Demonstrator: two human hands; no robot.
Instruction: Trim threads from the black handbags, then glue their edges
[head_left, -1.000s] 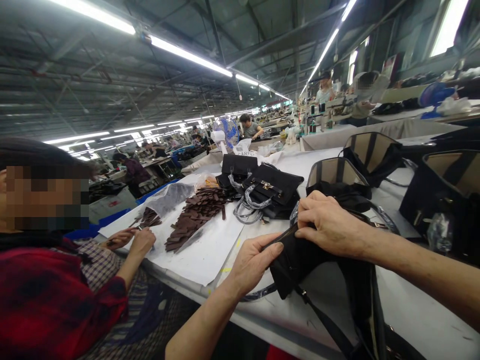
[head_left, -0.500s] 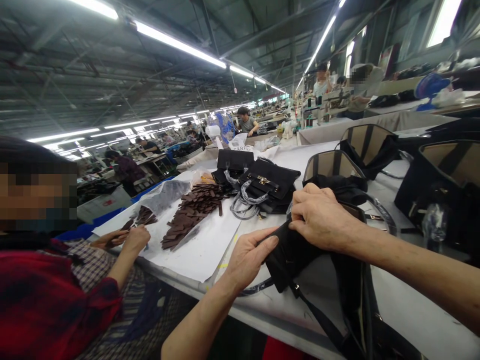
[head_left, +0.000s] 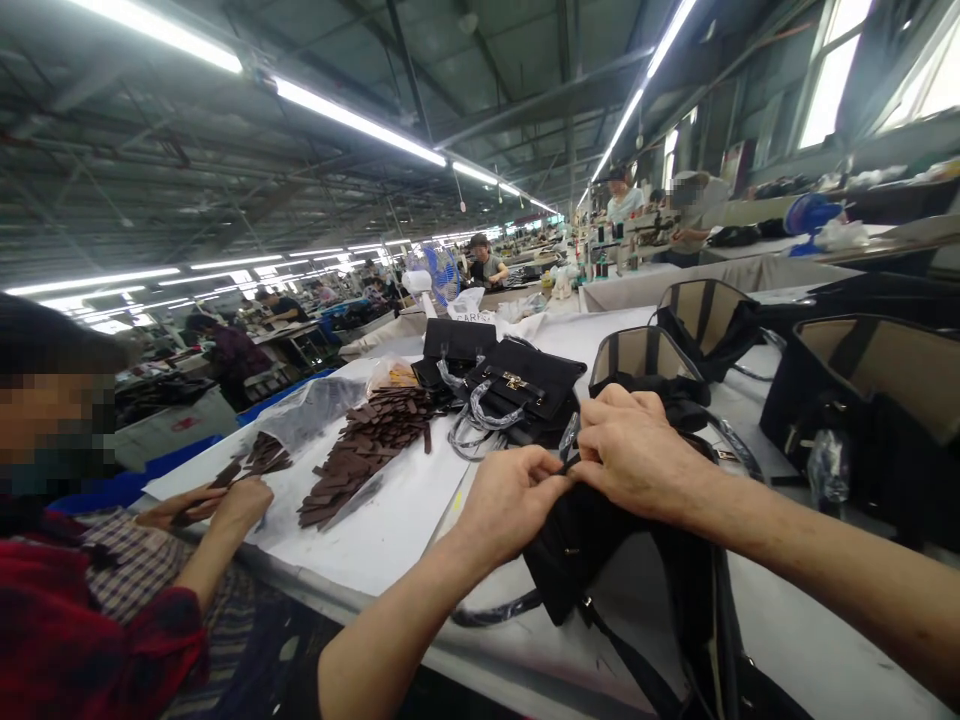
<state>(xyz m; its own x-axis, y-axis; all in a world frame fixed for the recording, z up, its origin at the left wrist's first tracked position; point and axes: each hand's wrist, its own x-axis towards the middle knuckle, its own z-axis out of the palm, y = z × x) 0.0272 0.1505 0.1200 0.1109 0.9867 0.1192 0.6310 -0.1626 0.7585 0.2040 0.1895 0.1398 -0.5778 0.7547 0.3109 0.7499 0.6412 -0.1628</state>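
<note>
A black handbag [head_left: 600, 555] lies on the white-covered table in front of me, its straps and side pieces hanging loose toward me. My left hand [head_left: 514, 500] pinches the bag's upper edge between thumb and fingers. Right beside it, my right hand [head_left: 637, 460] grips the same edge, fingers curled over it. The fingertips of both hands almost meet there, and they hide that stretch of the edge. A plastic-wrapped handle [head_left: 499, 608] of the bag curves out at the lower left.
Finished-looking black handbags [head_left: 517, 385] with wrapped handles lie beyond my hands. Dark brown strips [head_left: 367, 450] are heaped to the left. Open-topped black bags [head_left: 862, 400] stand at the right. At the left, a co-worker's hands [head_left: 236, 505] hold brown strips at the table edge.
My left hand has moved up and right along the bag's edge until its fingertips come close to my right hand's. The view has shifted slightly to the right.
</note>
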